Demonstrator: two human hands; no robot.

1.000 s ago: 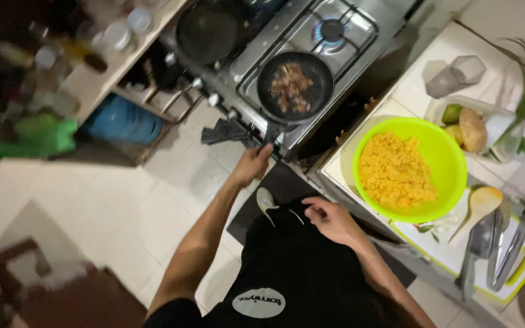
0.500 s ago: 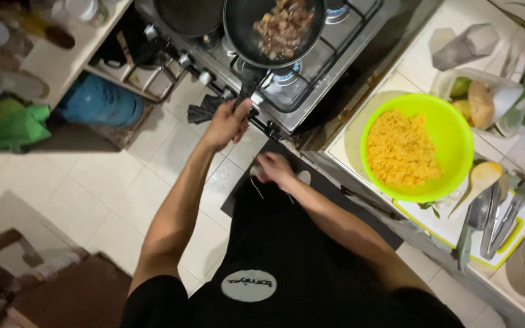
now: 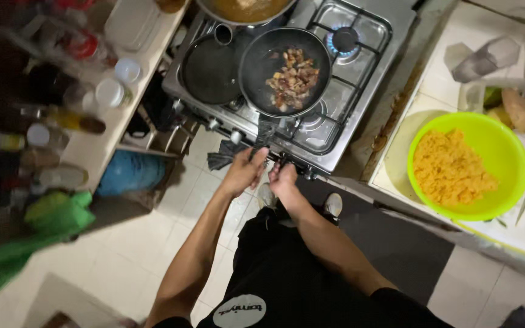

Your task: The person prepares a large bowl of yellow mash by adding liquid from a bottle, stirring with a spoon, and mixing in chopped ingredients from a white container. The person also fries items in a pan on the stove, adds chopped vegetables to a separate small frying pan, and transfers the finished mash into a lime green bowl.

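Left hand (image 3: 245,172) grips the frying pan's (image 3: 285,71) handle; right hand (image 3: 284,177) touches a stove (image 3: 360,67) knob.

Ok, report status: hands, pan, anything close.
Left hand on pan handle. Right hand at stove knobs. Frying pan holds browned pieces. Lid alongside.

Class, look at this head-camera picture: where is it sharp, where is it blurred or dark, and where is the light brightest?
Head view: sharp on the frying pan and both hands, left hand and right hand; the green cloth and shelf bottles at left are smeared and dim; brightest on the green bowl; the floor lies in shadow.
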